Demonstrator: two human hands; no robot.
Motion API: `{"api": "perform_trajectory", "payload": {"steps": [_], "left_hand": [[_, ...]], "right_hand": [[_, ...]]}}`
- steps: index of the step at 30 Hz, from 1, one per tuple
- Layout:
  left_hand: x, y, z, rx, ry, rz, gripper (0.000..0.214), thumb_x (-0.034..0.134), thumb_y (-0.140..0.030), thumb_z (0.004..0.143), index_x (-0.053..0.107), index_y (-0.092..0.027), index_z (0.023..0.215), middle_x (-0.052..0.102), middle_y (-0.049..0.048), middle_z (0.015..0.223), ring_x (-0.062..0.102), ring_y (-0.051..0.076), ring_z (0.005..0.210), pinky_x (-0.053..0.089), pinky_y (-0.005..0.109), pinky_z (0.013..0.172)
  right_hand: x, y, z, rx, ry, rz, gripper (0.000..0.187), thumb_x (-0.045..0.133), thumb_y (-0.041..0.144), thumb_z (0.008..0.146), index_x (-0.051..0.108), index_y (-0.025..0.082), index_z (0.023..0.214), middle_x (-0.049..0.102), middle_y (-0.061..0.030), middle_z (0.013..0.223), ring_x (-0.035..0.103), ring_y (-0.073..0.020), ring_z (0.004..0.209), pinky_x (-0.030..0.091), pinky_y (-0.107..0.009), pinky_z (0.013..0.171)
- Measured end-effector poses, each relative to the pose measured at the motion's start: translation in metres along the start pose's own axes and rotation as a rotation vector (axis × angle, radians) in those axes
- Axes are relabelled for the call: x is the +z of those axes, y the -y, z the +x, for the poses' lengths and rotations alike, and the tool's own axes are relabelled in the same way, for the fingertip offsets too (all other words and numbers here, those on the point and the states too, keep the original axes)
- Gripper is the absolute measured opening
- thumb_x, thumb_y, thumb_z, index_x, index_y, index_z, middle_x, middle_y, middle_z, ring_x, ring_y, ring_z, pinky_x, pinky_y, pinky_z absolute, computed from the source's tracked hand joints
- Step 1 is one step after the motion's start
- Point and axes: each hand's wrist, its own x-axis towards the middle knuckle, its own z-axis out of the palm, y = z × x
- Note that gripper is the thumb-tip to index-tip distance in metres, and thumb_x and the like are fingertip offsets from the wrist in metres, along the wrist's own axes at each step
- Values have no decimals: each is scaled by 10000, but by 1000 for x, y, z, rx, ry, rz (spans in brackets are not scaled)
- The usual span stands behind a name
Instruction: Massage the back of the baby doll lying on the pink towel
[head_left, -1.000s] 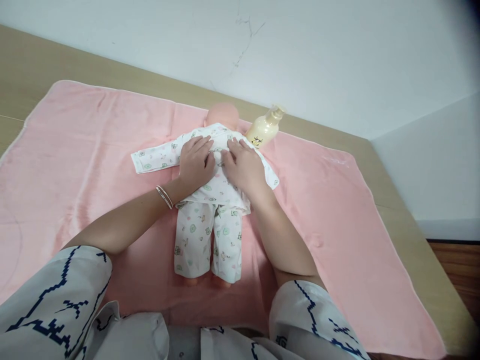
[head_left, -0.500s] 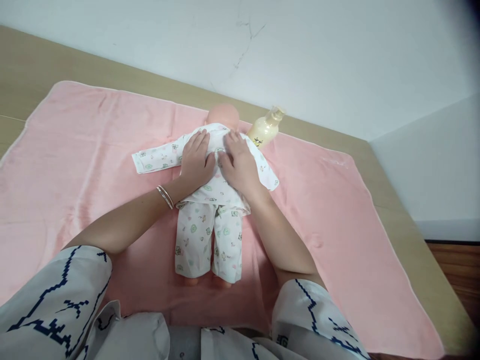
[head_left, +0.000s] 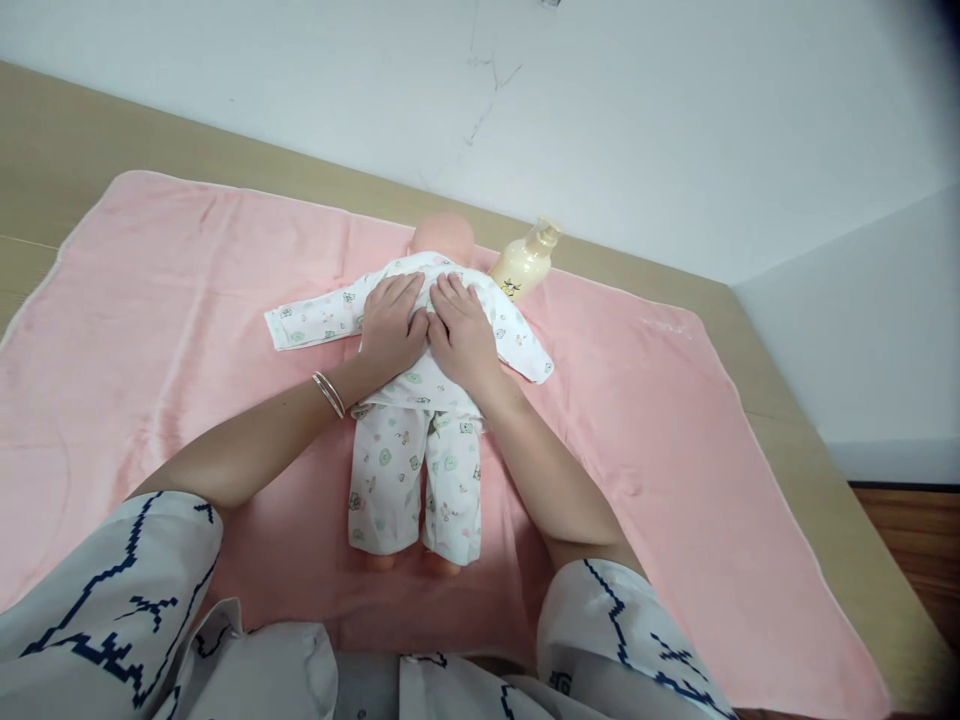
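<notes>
A baby doll (head_left: 442, 237) lies on a pink blanket, its head toward the wall and its face out of sight. It wears a white printed top (head_left: 420, 390) and matching trousers (head_left: 386, 480). My left hand (head_left: 394, 325) rests flat on the left part of the doll's upper back, fingers stretched out. Beside it my right hand (head_left: 463, 335) lies flat on the right part, its fingers extended too. The two thumbs are close together over the middle of the back. Nothing is held in either hand.
Right of the doll's head lies a cream pump bottle (head_left: 525, 262), tilted on the blanket. The pink blanket (head_left: 637, 430) covers most of the wooden table (head_left: 784, 440). A white wall (head_left: 337, 80) with cracks rises behind the table's far edge.
My right hand has shifted slightly left and toward me on the doll's back, nearer my left hand. My left hand has slid a little toward me. The view has tilted slightly.
</notes>
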Motion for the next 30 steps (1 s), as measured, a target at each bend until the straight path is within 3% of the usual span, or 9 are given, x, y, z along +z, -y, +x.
{"api": "perform_trajectory", "payload": {"steps": [4,9,12,14,17,20,23,27,30], "left_hand": [[-1,3,4,37,-24,-25,473,404,-375,981,576,-148,1360,641,126,1393,558,295,1327,415,493,1172],[-18,-18,12,124,5,-172,488,450,-307,967,503,-188,1438,543,104,1517,444,255,1467,318,478,1268],[-17,-36,24,86,99,-387,559,518,-368,946,440,-264,1489,438,52,1605,379,265,1514,373,476,1243],[-6,-42,38,28,204,-571,580,516,-405,948,407,-287,1506,395,41,1630,375,284,1519,453,489,1185],[22,-38,71,-77,372,-822,482,366,-389,1008,472,-216,1445,500,83,1547,460,281,1468,509,509,1134],[48,-27,109,-114,479,-952,575,113,-397,1055,504,-144,1393,592,116,1425,526,242,1417,503,487,1130],[67,-20,138,-18,488,-799,662,-10,-380,1051,484,-121,1409,629,143,1362,543,241,1402,511,524,1091],[86,-21,154,135,412,-486,554,168,-403,1058,474,-136,1436,634,143,1373,544,276,1400,514,574,1064],[91,-25,157,178,422,-463,534,189,-381,1066,453,-141,1464,611,122,1418,541,261,1404,521,543,1078]], "right_hand": [[-8,-6,3,9,-24,20,604,368,319,966,416,84,1521,379,-146,1638,295,-255,1556,229,-515,1296],[-47,-22,7,25,-308,-24,698,225,456,1037,-84,257,1631,192,-71,1715,163,-279,1594,234,-601,1263],[-64,-46,10,54,-380,-86,694,114,491,1044,-292,293,1570,142,-67,1723,151,-305,1593,236,-648,1239],[-67,-66,14,69,-380,-137,687,111,530,1037,-248,322,1586,90,-42,1732,108,-315,1599,208,-660,1243],[-62,-90,22,82,-316,-153,662,147,563,1027,-26,346,1628,56,-13,1737,36,-312,1607,164,-657,1258],[-56,-96,28,116,-219,-88,669,198,515,1024,85,246,1626,114,-78,1730,40,-307,1607,159,-633,1268],[-56,-88,29,140,-169,-81,673,270,438,1012,155,146,1607,192,-151,1705,109,-315,1597,149,-611,1276],[-59,-80,28,153,-216,-160,642,349,410,997,250,155,1578,297,-182,1657,249,-353,1544,253,-631,1229],[-59,-82,29,182,-260,-217,637,389,428,991,285,171,1564,352,-199,1609,335,-385,1482,340,-642,1163]]}}
